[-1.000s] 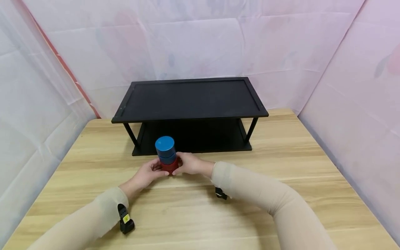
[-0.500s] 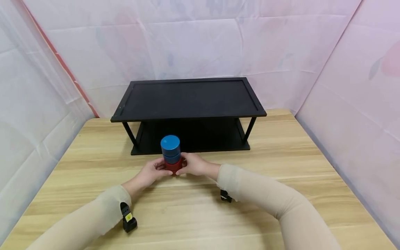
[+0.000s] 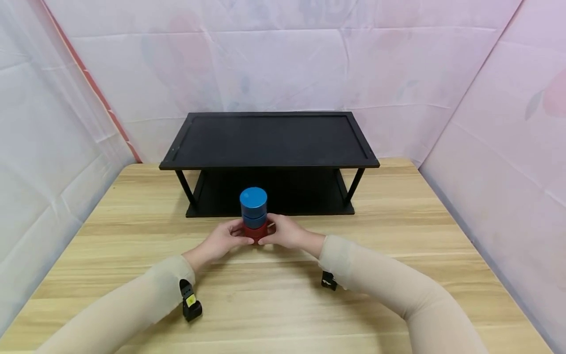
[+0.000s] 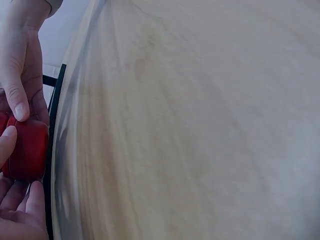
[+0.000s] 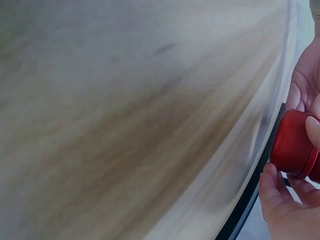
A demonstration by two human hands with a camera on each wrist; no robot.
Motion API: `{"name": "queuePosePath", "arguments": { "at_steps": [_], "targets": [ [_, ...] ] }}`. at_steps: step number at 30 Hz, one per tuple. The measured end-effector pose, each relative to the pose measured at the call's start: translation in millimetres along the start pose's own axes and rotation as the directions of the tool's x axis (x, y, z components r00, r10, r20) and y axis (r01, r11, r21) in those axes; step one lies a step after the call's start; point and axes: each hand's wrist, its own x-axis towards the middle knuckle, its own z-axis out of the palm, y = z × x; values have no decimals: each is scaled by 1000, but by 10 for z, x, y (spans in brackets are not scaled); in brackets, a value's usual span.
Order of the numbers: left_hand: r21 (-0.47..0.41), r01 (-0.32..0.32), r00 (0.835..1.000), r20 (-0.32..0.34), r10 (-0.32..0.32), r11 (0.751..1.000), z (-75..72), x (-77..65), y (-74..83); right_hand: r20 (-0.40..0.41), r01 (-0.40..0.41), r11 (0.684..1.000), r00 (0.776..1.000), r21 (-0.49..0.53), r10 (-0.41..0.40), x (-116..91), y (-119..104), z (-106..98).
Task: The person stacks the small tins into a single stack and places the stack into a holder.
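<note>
A round blue canister [image 3: 254, 200] with a flat lid stands upright on top of a round red canister [image 3: 255, 232] in the head view. My left hand [image 3: 224, 241] grips the red one from the left, while my right hand [image 3: 286, 232] grips it from the right. Both thumbs lie along its near side, tips close together. Each wrist view catches only the smooth red canister [image 4: 31, 150] between the hands, at the frame's edge. The blue one is out of sight there. Whether the red canister touches the tabletop cannot be told.
Just behind the canisters stands a black two-tier rack [image 3: 269, 140], its lower shelf [image 3: 300, 194] near the wooden table's [image 3: 283, 305] far edge. Pale printed cloth [image 3: 283, 64] hangs at the back and both sides.
Both hands have shifted to the right with the stacked canisters between them, and slightly away from me. The grip looks the same. The rack stays in place.
</note>
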Motion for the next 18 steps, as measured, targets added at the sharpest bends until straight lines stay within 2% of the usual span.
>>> {"name": "queuePosePath", "arguments": {
  "at_steps": [18],
  "targets": [
    [1,-21,999,30,21,1000,108,114,101,-44,10,1000,999,13,-9,-125,52,-124]
  ]
}}
